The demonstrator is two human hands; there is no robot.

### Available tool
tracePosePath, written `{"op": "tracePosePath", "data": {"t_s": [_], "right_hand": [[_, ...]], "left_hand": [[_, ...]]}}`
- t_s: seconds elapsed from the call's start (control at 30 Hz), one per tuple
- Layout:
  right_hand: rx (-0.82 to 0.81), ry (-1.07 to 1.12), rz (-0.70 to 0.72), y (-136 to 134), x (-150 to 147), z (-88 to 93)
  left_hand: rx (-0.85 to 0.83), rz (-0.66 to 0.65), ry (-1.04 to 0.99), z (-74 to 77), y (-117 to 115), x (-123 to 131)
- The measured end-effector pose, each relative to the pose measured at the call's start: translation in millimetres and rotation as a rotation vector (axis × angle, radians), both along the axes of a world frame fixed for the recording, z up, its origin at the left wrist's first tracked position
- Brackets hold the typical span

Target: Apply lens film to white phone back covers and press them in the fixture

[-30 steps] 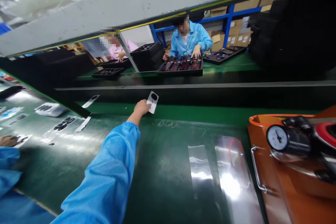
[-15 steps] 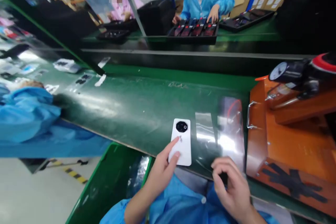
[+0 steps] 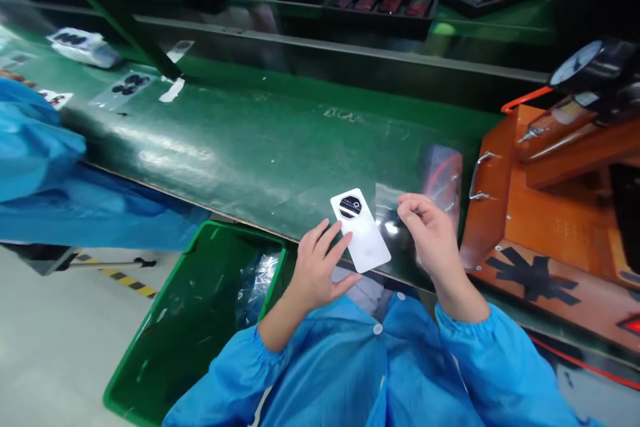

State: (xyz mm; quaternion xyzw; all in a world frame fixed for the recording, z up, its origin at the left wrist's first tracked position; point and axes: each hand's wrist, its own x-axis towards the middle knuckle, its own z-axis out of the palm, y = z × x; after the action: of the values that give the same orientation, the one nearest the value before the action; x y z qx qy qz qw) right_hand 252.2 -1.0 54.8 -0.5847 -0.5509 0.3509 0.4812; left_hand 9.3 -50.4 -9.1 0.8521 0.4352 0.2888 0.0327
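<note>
A white phone (image 3: 367,240) lies back face up near the bench's front edge, tilted, its round black camera ring at the far end. Beside its left edge, my left hand (image 3: 320,260) has its fingers spread, fingertips at the phone's side and on its near face. My right hand (image 3: 430,233) is over the bench to the right of the phone, thumb and fingertips pinched together. What the pinch holds, if anything, I cannot make out. A clear film sheet (image 3: 386,197) lies between the phone and my right fingertips.
An orange press (image 3: 505,187) with a gauge and metal handle stands on the right. Below the green bench (image 3: 225,140) is a green bin (image 3: 175,320) with clear plastic in it. A co-worker's blue sleeve (image 3: 35,140) is at left; another handles a phone tray (image 3: 380,17) opposite.
The phone has turned, its near end swinging right. My left hand has spread its fingers from on top of it to its side. My right hand has moved up over the films. The view tilted down.
</note>
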Motion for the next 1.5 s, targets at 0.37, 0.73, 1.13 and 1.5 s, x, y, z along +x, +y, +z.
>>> {"op": "tracePosePath", "data": {"t_s": [0.37, 0.73, 1.13, 1.5], "right_hand": [[0.012, -0.251, 0.194, 27.2, -38.4, -11.6], [0.009, -0.674, 0.191, 36.6, -42.5, -16.3], [0.018, -0.676, 0.211, 39.0, -41.0, -17.9], [0.022, -0.702, 0.203, 43.3, -38.3, -21.9]], "left_hand": [[0.327, 0.125, -0.175, -58.2, 8.3, 34.2], [0.387, 0.129, -0.184, -60.4, 11.8, 33.0], [0.372, 0.128, -0.181, -60.2, 11.8, 32.7], [0.259, 0.119, -0.185, -69.1, 7.4, 30.6]]}}
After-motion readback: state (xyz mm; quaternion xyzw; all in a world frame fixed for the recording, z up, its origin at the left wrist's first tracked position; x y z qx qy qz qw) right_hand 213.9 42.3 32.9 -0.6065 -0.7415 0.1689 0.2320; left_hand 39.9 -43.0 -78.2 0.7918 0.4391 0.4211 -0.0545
